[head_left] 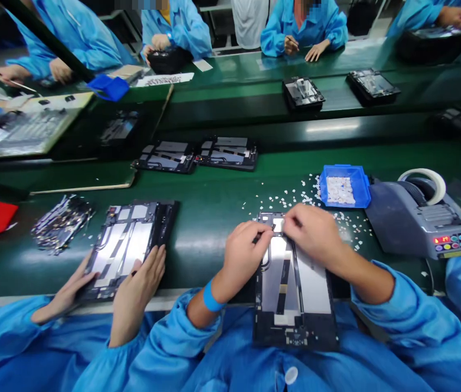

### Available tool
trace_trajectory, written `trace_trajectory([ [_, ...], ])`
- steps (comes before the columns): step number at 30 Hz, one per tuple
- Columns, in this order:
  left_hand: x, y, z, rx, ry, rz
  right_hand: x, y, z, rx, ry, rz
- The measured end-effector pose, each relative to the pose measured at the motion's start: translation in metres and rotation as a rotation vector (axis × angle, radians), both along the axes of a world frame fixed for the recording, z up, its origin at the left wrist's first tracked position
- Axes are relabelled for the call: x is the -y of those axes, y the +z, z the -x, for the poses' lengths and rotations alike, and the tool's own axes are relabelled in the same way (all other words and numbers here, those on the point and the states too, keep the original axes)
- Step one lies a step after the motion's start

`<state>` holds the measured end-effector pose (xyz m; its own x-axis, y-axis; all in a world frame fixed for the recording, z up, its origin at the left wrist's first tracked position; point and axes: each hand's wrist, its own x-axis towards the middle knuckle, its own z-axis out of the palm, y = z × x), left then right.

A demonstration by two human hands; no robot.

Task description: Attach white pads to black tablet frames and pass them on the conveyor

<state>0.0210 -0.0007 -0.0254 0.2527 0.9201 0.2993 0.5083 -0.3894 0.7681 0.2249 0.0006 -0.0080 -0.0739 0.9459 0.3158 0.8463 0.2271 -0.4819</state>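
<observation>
An open-backed tablet (312,288) rests partly on my lap against the bench edge, its silver battery panels and dark bottom board facing up. My left hand (238,253), with a blue wristband (211,297), is closed in a pinch over the tablet's upper part. Something small and dark shows at its fingers, too little to name. From the other side my right hand (312,234) pinches at the tablet's top edge beside a small white patch. Whatever lies between its fingertips is hidden.
A blue bin (359,198) of small white pieces stands beside a tape dispenser (422,218); more pieces lie scattered nearby. At left, a co-worker's hands (140,283) hold another tablet (126,239), near a pile of thin cables (62,223). Two tablets (228,152) lie behind.
</observation>
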Motion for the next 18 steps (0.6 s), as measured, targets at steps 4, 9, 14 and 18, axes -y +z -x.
trace_trajectory([
  [4,-0.009,0.002,0.003,0.24,0.058,0.38,-0.019,0.009,-0.073,0.259,-0.429,0.12],
  [9,-0.014,0.002,0.007,0.421,0.039,0.496,-0.013,0.006,-0.086,0.304,-0.286,0.134],
  [14,-0.011,-0.001,0.007,0.43,0.068,0.489,0.009,0.004,0.003,0.04,0.215,0.049],
  [18,-0.006,-0.002,0.006,0.366,0.092,0.4,0.007,-0.006,0.034,0.086,0.238,0.02],
])
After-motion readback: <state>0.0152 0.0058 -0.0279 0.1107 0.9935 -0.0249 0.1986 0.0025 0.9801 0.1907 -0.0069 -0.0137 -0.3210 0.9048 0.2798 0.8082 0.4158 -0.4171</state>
